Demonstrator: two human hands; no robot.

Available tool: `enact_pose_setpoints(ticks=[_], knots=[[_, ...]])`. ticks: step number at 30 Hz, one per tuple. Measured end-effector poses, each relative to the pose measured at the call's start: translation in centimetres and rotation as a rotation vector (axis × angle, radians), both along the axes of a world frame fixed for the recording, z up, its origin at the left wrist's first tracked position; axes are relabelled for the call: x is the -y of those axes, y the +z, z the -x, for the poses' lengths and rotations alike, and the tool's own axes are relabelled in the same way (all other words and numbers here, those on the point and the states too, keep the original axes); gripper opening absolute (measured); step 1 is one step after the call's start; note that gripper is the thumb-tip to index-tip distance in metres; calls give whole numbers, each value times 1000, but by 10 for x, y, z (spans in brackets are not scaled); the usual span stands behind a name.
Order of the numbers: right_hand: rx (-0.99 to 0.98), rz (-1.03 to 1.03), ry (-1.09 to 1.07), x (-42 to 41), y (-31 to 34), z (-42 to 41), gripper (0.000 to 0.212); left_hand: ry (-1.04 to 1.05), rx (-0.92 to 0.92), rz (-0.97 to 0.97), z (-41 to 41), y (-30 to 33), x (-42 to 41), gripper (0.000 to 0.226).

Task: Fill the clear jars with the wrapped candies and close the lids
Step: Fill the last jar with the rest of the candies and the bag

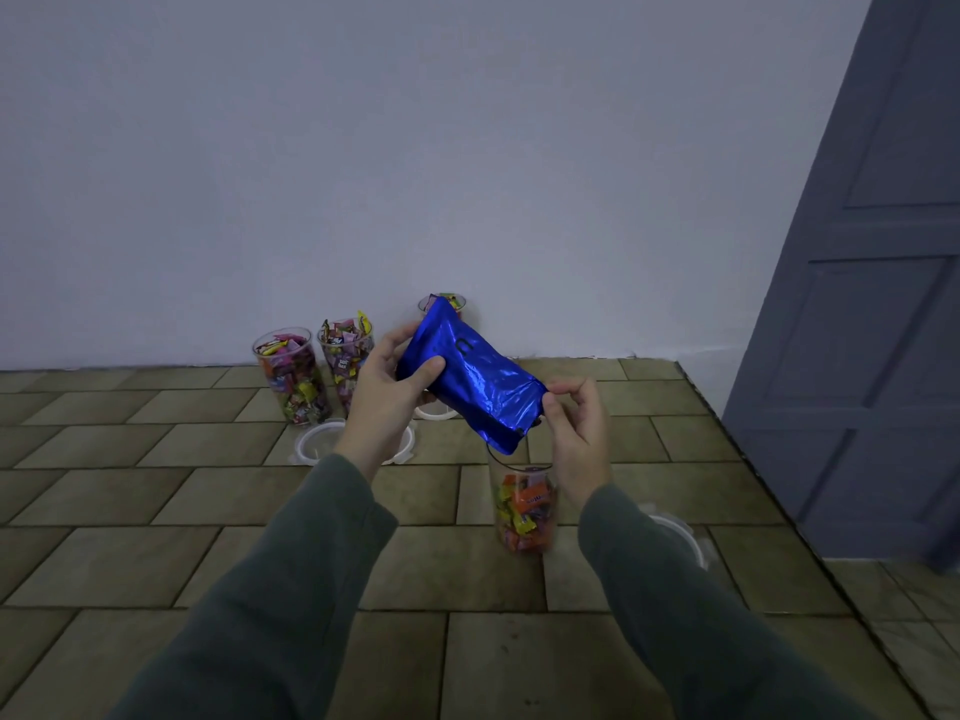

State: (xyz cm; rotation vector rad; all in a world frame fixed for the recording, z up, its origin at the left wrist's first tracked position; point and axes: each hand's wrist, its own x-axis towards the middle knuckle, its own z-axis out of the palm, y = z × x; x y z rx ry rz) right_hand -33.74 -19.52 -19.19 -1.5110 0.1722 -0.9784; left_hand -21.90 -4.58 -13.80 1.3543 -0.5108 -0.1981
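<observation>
Nearest the viewer, a clear plastic jar part-filled with wrapped candies [523, 511] stands upright on the tan tiled floor [156, 553], directly under the low end of a crinkled blue foil bag [470, 375]. That is the relation the pour turns on — the bag's long axis slopes from upper left, far, down to lower right, near, and its mouth hangs just above the jar's open rim. The right hand [579, 433] is the nearer one to that mouth; its thumb and fingertips pinch the bag's lower corner. The left hand [387, 379] grips the raised end, thumb curled over the foil. The jar looks roughly two-thirds full of orange, yellow and pink sweets, so the filling appears unfinished. A round clear lid [680, 543] lies on the floor to its right, partly hidden by the sleeve.

Farther off, a second clear lid [317, 443] lies flat, and two full clear jars [293, 376] stand open by the wall — a third full jar [442, 302] peeks from behind the bag.
</observation>
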Motion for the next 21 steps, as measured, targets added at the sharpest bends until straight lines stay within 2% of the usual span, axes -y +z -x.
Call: enact_pose_setpoints(ticks=[9,21], knots=[[9,-79,5,1,-13,5,18,4,102,-78,6,8,3,47],[74,-162,4,3,-19,5,23,56,409,-223,21,41,9,36]])
